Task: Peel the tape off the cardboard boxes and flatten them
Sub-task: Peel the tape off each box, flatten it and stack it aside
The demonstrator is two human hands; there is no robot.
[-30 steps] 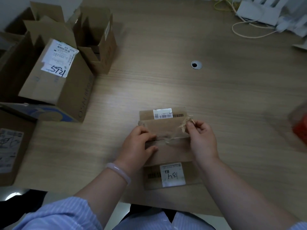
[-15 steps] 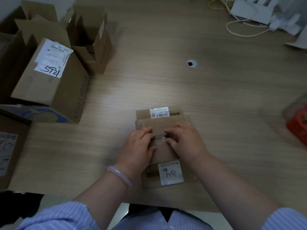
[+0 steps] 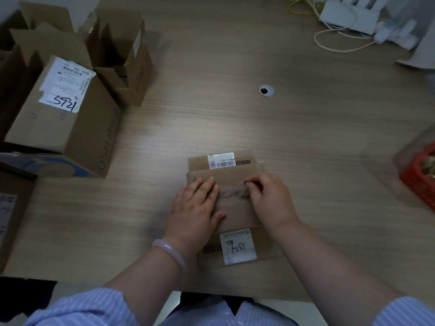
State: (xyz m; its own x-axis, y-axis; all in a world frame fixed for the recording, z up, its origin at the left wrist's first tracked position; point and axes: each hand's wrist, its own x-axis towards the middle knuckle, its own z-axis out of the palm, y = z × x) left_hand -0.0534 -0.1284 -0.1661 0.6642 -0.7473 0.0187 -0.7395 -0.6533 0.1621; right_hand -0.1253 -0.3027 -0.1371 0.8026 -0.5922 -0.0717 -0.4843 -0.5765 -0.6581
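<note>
A small flattened cardboard box (image 3: 235, 212) lies on the wooden table (image 3: 235, 123) near its front edge, with white labels at its far and near ends. My left hand (image 3: 197, 208) presses flat on the box's left half, fingers straight. My right hand (image 3: 268, 198) rests on the right half with its fingertips curled, pinching at a strip of clear tape (image 3: 231, 191) that runs across the middle seam between my hands. The right end of the strip is hidden under my fingers.
A large cardboard box (image 3: 66, 118) with a white label stands at the left, an open smaller box (image 3: 122, 60) behind it. A red basket (image 3: 421, 175) sits at the right edge. A cable hole (image 3: 266, 90) is mid-table; white cables and devices (image 3: 348, 17) lie at the back right.
My right hand held a crumpled piece of tape off the box's right edge, then came down onto the middle seam. It has since shifted slightly right along the strip. My left hand stayed pressing the box.
</note>
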